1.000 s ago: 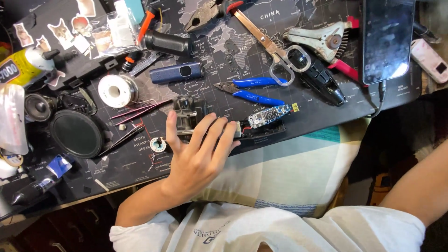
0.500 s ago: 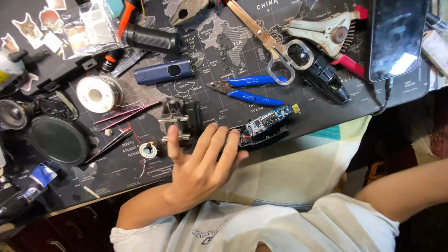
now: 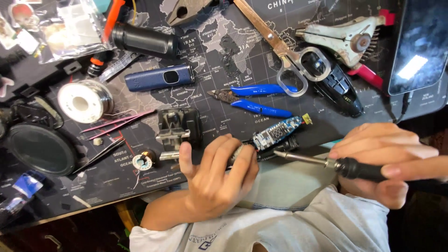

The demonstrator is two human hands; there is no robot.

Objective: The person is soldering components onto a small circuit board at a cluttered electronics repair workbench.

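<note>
My left hand rests at the desk's front edge, fingers curled over a small dark part beside a blue circuit board. My right hand grips the black handle of a soldering iron. Its metal tip points left and sits just under the board's near end. A small black vise stands just left of my left hand.
Blue-handled cutters, scissors, a white and red stripper tool, a solder spool, tweezers, a blue rectangular device, a black cylinder and a phone lie on the dark map mat.
My right hand has come in from the right holding the soldering iron, tip at the board. My left hand has closed down from spread fingers onto the part by the board.
</note>
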